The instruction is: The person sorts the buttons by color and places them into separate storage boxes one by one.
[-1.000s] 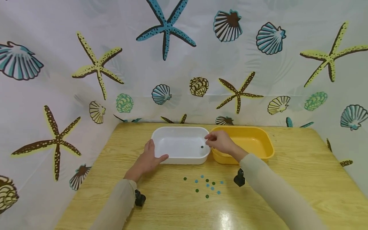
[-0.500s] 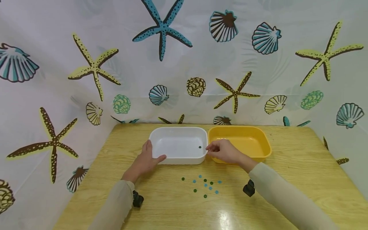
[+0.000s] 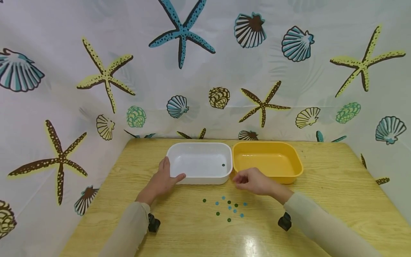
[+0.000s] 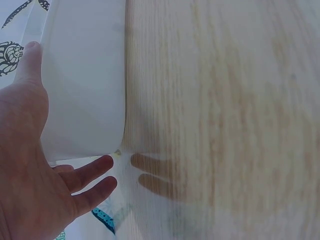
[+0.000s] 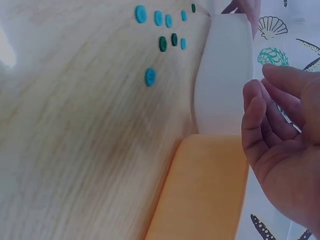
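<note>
My left hand (image 3: 160, 180) rests against the left end of a white plastic tub (image 3: 199, 180), its thumb along the front rim. In the left wrist view its fingers (image 4: 92, 170) extend fairly straight past the tub's end. One dark green button (image 3: 223, 165) lies inside the tub, near its right end. Beside the front left corner of a yellow tub (image 3: 268, 160) is my right hand (image 3: 255, 181). Its fingers are loosely bent, and the right wrist view shows nothing between thumb and fingertips. Several blue buttons (image 3: 234, 211) and green buttons (image 3: 229, 220) lie scattered on the table before the tubs.
The two tubs stand side by side near the back of the wooden table (image 3: 179, 228). Behind them and at both sides hangs a white curtain (image 3: 199, 75) printed with starfish and shells. Each wrist wears a small black camera (image 3: 284, 222).
My right hand has drawn back from the white tub's right end to in front of the yellow tub's left corner. The left hand keeps its place. The head view has shifted slightly.
</note>
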A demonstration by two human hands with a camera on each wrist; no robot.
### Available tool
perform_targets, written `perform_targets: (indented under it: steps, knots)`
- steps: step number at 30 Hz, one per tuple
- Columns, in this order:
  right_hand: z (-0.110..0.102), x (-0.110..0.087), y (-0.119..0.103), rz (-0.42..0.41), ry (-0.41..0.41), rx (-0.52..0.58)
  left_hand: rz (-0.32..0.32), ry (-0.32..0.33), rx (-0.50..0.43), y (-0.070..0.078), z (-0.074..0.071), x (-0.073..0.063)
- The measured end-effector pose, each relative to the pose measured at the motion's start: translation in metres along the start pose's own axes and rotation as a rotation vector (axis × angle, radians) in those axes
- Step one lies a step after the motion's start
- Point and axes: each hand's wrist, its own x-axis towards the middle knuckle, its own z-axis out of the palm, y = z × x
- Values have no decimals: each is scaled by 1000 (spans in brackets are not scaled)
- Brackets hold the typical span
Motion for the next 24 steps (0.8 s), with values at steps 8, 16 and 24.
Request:
perform_targets:
  steps: [8, 16, 24]
  knots:
    - [12, -6, 12, -56, -66, -66, 4, -1, -5, -1, -1, 0]
    - [22, -11, 23, -94, -97, -125, 0, -4, -10, 0, 0, 0]
    - [28, -12, 28, -104, -114, -175, -11, -10, -16, 0, 0, 0]
